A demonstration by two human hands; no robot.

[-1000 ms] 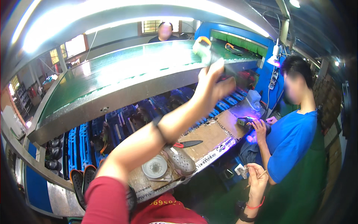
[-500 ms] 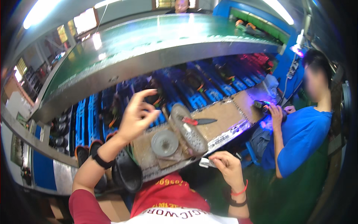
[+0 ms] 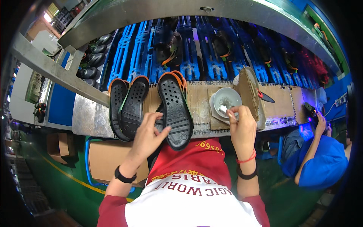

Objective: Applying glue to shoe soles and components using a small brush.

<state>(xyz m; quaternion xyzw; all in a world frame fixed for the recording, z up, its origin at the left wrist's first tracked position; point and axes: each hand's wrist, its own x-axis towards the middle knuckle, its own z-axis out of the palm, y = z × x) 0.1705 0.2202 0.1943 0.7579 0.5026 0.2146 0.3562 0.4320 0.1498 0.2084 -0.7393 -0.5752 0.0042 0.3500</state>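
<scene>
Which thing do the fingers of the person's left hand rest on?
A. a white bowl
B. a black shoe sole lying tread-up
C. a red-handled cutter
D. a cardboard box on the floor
B: the left hand lies with its fingers on the black shoe sole, tread-up on the bench, while the right hand reaches to the white bowl.

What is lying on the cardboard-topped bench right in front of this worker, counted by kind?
Black shoe soles with orange edges: 3
Grey bowls: 1
Dark knives with a red grip: 1
Upright cardboard pieces: 1
Total: 6
The left hand touches the soles; the right hand holds a small white brush at the bowl.
</scene>
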